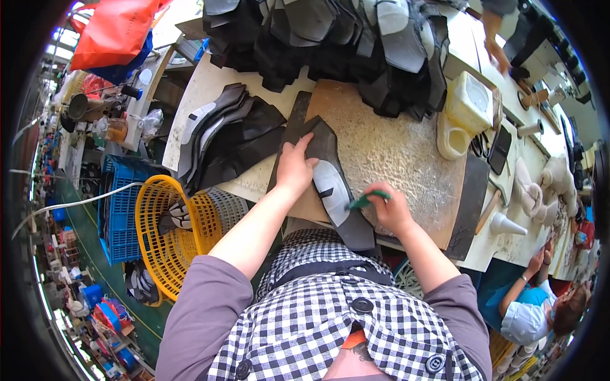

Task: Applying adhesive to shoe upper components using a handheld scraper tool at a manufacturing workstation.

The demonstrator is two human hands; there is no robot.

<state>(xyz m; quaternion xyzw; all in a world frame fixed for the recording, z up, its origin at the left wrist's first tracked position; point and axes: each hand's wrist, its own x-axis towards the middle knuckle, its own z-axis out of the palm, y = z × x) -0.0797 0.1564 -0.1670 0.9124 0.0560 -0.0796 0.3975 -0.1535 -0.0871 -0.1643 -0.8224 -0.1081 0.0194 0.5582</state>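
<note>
A black and grey shoe upper piece [332, 192] with a light grey patch lies lengthwise on the work board, its near end reaching the board's front edge by my apron. My left hand [296, 168] rests on its far part, fingers stretched out and pressing it flat. In my closed right hand [394, 211] is a small green-handled brush [370, 199], its dark tip touching the grey patch near the middle of the piece. A fanned stack of similar upper pieces [219, 136] lies left of my left hand.
A large pile of dark upper pieces [305, 38] covers the far side. Right of the glue-crusted board [406, 159] stand a whitish plastic container [467, 105], a phone [500, 151] and a white cone [507, 225]. A yellow basket [149, 235] and blue crate [121, 209] stand left. Another person [527, 317] sits at right.
</note>
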